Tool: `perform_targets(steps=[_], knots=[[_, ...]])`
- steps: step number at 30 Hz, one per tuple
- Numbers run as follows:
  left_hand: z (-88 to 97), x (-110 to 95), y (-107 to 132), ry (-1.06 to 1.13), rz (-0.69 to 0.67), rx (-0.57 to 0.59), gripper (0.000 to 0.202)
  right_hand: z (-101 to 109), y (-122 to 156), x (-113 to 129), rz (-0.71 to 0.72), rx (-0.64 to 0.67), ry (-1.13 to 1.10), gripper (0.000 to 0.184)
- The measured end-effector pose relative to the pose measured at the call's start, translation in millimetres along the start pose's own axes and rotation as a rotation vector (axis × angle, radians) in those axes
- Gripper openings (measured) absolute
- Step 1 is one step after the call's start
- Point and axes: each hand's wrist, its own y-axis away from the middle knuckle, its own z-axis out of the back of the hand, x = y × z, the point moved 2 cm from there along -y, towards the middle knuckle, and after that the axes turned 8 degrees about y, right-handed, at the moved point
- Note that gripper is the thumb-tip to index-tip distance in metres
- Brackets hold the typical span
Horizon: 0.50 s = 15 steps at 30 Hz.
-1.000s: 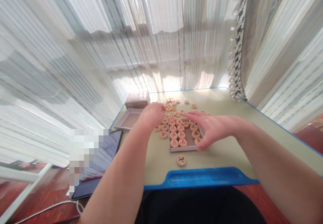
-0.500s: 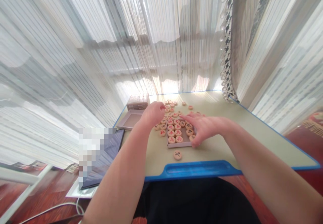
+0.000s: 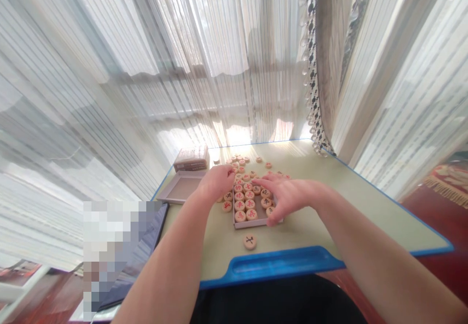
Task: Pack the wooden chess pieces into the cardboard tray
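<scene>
A shallow cardboard box (image 3: 252, 223) on the table holds round wooden Chinese chess pieces, with red-marked ones (image 3: 249, 204) in rows at its left and black-marked ones (image 3: 266, 202) along its right. My right hand (image 3: 288, 196) spans the box's right side, fingers spread, thumb by the near edge. Beyond the box's far left corner is my left hand (image 3: 216, 181), its fingers curled together among loose pieces (image 3: 241, 170); whether a piece is between them is hidden. One black-marked piece (image 3: 250, 241) lies in front of the box.
An open box lid (image 3: 179, 188) lies at the left, before a closed printed box (image 3: 191, 158). A tablet-like screen (image 3: 146, 246) leans by the table's left edge. The pale table (image 3: 336, 207) has a blue rim and a blue front tray (image 3: 278, 264). Sheer curtains hang behind.
My view has shifted, so the table appears lower and slightly left. My left hand's fingertips are a little closer to the box corner; my right hand keeps its place over the box.
</scene>
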Motion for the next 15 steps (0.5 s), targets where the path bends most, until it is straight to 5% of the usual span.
perform_targets(steps=[6,15], knots=[[-1.1,-1.8,-2.1,0.009,-0.001,-0.018,0.029,8.8,-4.7,2.3,-0.05,-0.186,-0.031,0.054],[-1.2,-2.4,-0.7,0.048,-0.018,-0.02,0.029,3.5,-6.7,2.3,0.071,-0.159,0.017,0.021]])
